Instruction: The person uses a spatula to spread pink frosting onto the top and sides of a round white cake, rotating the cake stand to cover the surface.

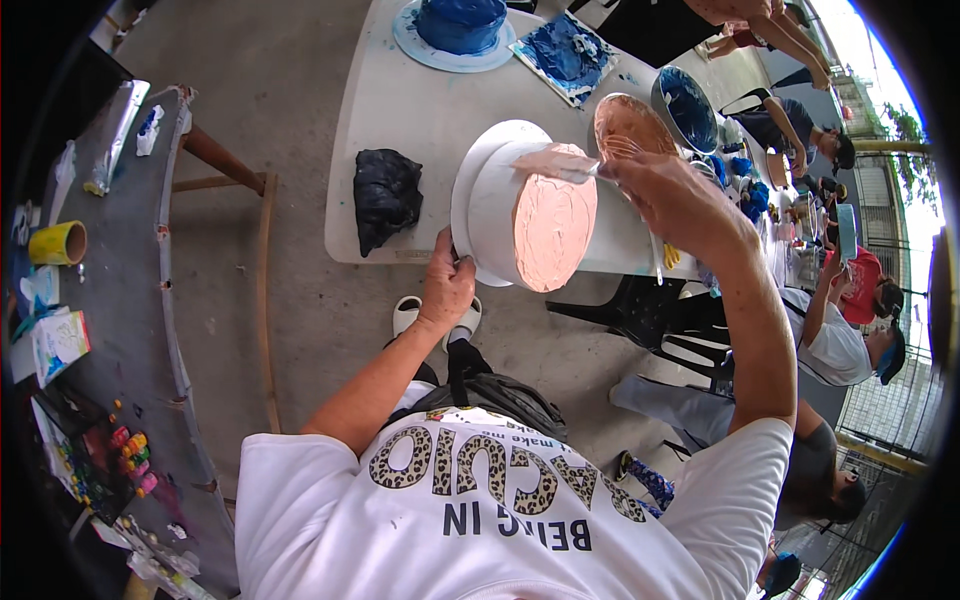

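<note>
While the right grip closes around a spatula laden with peach frosting over the upper edge of a round cake at upper centre, the left grip holds the lower left rim of its round white base. Toward the upper right, one bowl has peach coating and a wire whisk, a second bowl dark blue frosting; the cake's top is ridged and creamy, its side pale and smooth.
</note>
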The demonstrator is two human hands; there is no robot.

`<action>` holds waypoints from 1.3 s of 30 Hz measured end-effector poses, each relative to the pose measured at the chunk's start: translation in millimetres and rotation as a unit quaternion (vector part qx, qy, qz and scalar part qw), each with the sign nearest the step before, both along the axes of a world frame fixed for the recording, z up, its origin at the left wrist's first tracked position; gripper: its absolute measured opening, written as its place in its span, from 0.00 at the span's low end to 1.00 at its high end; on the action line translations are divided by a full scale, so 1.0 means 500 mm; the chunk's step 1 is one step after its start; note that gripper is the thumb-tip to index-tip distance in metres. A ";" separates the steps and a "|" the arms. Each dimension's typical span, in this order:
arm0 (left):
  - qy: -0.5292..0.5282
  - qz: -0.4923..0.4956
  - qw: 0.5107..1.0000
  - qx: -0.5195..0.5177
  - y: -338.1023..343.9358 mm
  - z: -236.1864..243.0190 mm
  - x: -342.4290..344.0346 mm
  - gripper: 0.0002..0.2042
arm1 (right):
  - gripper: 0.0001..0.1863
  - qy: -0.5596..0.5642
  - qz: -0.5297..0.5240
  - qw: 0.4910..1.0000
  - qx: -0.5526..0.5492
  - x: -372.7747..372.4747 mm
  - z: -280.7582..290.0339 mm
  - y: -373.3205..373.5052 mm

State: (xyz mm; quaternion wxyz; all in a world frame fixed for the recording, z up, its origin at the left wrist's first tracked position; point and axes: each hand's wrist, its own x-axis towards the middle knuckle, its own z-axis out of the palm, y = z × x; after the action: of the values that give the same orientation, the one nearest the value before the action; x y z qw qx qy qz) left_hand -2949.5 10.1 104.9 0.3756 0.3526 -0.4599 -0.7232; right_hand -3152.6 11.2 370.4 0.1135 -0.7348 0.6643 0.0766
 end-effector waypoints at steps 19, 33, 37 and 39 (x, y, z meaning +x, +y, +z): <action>0.056 -0.010 0.985 0.166 -0.026 -0.002 0.011 0.24 | 0.12 -0.188 -0.145 0.952 -0.191 -0.060 -0.171 0.082; 0.070 -0.043 0.981 0.173 -0.034 -0.018 -0.001 0.22 | 0.14 -0.257 -0.245 0.892 -0.279 0.035 -0.300 0.100; 0.080 -0.031 0.978 0.189 -0.037 -0.022 0.000 0.22 | 0.15 -0.255 -0.187 0.920 -0.233 0.075 -0.261 0.127; 0.081 -0.030 0.976 0.201 -0.042 -0.017 -0.002 0.22 | 0.15 -0.270 -0.190 0.927 -0.178 0.086 -0.241 0.136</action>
State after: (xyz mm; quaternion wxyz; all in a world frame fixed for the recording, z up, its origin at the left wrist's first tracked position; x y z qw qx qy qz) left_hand -2950.4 -11.0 96.3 0.3113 0.3477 -0.2832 -0.8379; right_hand -3109.7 78.9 250.1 0.1682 -0.5962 0.7383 -0.2668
